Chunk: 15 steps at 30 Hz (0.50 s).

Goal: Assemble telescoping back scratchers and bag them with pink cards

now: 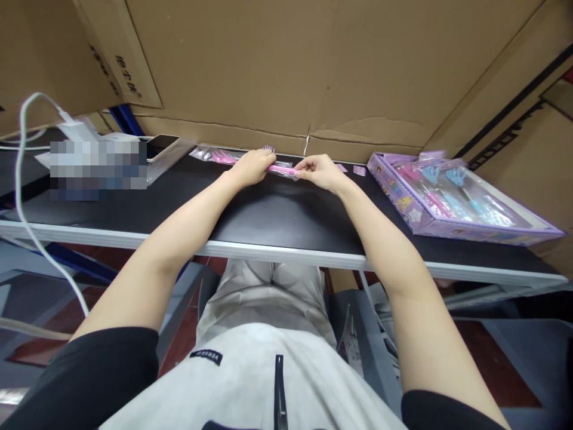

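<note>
A pink back scratcher (282, 171) with a claw-shaped head lies along the back of the black table, in or against clear plastic wrapping (202, 153). My left hand (252, 166) is closed over its middle, hiding part of the shaft. With thumb and fingers, my right hand (321, 171) pinches the right end of the pink handle. A small purple claw tip (268, 149) shows just behind my left hand; what it belongs to is hidden. Small purple cards (359, 171) lie to the right of my right hand.
On the right, an open purple display box (418, 221) holds bagged pink and blue back scratchers. At the left are a phone (163, 146), a white charger with its cable (20, 173) and a blurred-out patch. Cardboard walls (286, 71) rise behind the black table (286, 218).
</note>
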### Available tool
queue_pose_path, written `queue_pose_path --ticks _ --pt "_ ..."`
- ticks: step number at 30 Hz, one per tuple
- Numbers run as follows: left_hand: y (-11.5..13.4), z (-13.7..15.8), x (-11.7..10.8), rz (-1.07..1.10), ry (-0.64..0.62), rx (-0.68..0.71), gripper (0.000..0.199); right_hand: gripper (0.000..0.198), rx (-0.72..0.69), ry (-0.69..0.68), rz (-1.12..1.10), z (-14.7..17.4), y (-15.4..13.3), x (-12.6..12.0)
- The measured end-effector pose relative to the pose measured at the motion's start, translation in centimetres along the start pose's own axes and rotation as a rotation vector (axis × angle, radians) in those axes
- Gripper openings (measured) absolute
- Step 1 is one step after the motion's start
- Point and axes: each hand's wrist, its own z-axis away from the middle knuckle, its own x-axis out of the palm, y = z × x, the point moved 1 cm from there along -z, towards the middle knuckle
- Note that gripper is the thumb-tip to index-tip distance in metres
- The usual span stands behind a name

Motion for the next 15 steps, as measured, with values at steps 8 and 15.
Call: queue_pose_path --ticks 8,15 --pt "-0.2 -0.2 0.6 -0.038 0.008 0.027 0.032 0.035 -0.035 0.010 0.079 -0.4 1.1 0.3" --pt "-0.3 -0.2 0.8 -0.038 -0.006 0.042 0.031 0.035 -0.008 -0.016 0.044 -0.2 0.5 0.6"
